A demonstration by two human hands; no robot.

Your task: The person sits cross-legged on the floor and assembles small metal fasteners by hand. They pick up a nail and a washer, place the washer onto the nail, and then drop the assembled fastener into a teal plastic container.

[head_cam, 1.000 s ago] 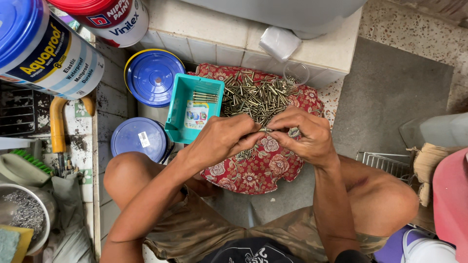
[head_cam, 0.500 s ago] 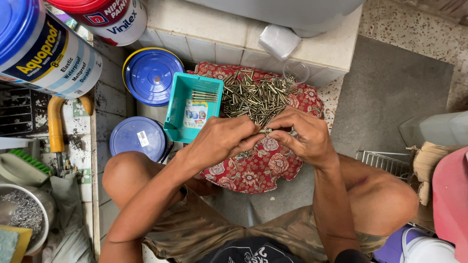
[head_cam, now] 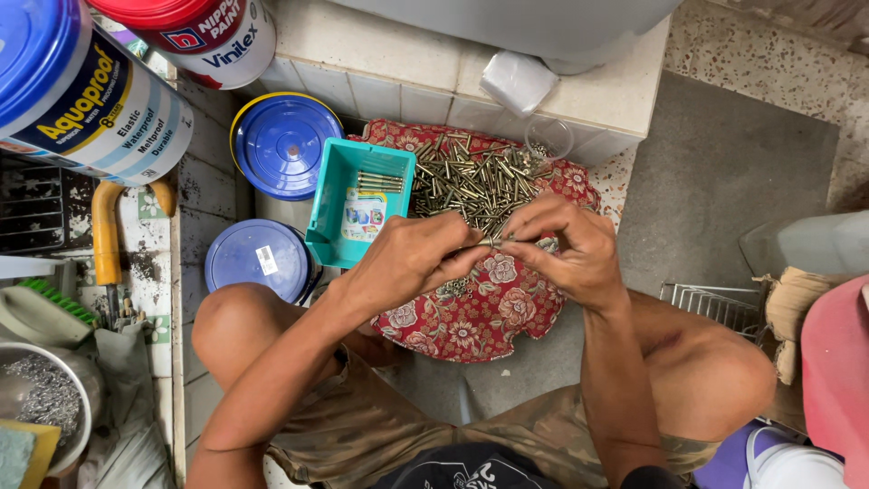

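Note:
My left hand and my right hand meet over a round red floral cloth, their fingertips pinching a small bunch of thin brass-coloured screws between them. A heap of several loose screws lies on the far part of the cloth. To the left of the heap stands a teal plastic box with a few screws laid side by side at its far end and a printed card inside.
Two blue-lidded paint buckets stand left of the box, with larger paint cans above. A yellow-handled tool lies at left, a metal bowl at bottom left. A wire rack and pink container sit at right.
Both hands stay joined over the cloth; the fingers have shifted slightly around the bunch of screws. Nothing else has moved.

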